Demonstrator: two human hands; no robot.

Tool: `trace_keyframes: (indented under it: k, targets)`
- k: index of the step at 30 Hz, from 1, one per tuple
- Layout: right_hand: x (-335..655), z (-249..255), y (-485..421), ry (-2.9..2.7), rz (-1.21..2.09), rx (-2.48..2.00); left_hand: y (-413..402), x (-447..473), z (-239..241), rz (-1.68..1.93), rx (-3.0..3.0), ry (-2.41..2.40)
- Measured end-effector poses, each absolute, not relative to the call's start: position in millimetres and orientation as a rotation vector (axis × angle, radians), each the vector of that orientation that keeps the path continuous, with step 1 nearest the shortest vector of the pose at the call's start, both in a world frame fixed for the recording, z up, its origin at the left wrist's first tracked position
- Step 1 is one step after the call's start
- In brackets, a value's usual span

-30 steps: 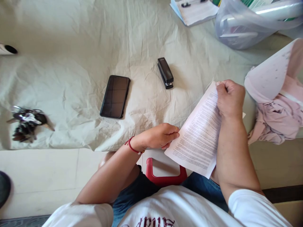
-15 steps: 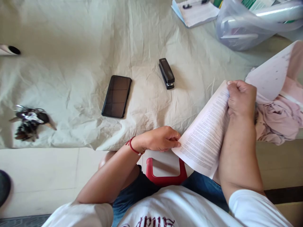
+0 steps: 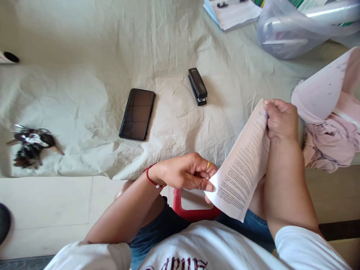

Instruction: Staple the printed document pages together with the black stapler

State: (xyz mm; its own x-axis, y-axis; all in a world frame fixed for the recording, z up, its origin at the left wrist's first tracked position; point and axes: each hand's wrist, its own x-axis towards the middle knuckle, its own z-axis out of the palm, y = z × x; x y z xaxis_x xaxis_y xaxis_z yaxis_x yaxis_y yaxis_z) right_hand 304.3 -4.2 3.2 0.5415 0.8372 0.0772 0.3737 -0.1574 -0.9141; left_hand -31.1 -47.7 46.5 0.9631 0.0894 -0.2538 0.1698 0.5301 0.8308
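Note:
A printed sheet of paper (image 3: 239, 168) is held tilted and curved over my lap, just at the table's front edge. My left hand (image 3: 194, 174), with a ring and a red bracelet, pinches its lower left corner between thumb and fingers. My right hand (image 3: 282, 118) is closed on the upper right end of the sheet. Whether it is one sheet or several I cannot tell. Beyond the paper, a black stapler (image 3: 197, 86) lies on the table, apart from both hands. Left of it lies a black phone (image 3: 137, 114), screen up.
A wrinkled cover (image 3: 92, 93) spreads over the table. Keys (image 3: 35, 146) lie at the left. Pink cloth (image 3: 329, 142) with a curled sheet (image 3: 320, 90) sits at the right. A plastic bag (image 3: 284, 33) and clipped papers (image 3: 236, 15) are at the back right. Below is a red-rimmed stool (image 3: 184, 213).
The paper has come slightly left and down and curves more. My left hand has turned, its thumb now lying over the corner. My right hand has shifted a little left, still gripping.

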Motion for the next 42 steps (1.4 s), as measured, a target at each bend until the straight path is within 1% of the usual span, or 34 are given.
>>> trace_keyframes:
  k: [5,8,12,15,19,23,26,28,32,38,42]
  targets:
    - [314,4,-5,-1.129,0.306,-1.889,-42,-30,43,-0.057,1.251,0.510]
    - [321,5,-8,-1.246,0.184,-1.929,-41,-29,42,-0.184,1.307,0.600]
    - [319,8,-10,-1.360,0.158,-1.857,-40,-26,41,-0.354,1.390,0.583]
    - [313,10,-9,-1.367,0.208,-1.795,-37,-28,41,-0.403,1.472,0.509]
    - [297,12,-9,-1.415,0.309,-1.795,-28,-35,45,-0.225,1.411,0.644]
    - [273,16,-13,-1.468,0.416,-1.808,-20,-31,44,0.222,1.275,0.949]
    - [253,18,-15,-1.539,0.471,-1.718,-19,-18,36,0.508,1.159,1.040]
    - [240,16,-16,-1.599,0.520,-1.638,-20,-8,29,0.551,1.179,1.044]
    - [219,10,-15,-1.693,0.583,-1.540,-22,4,23,0.524,1.171,1.032]
    - [198,-2,-14,-1.811,0.592,-1.492,-17,10,18,0.580,1.027,1.036]
    - [190,-4,-14,-1.841,0.636,-1.499,-16,9,15,0.609,1.046,1.093]
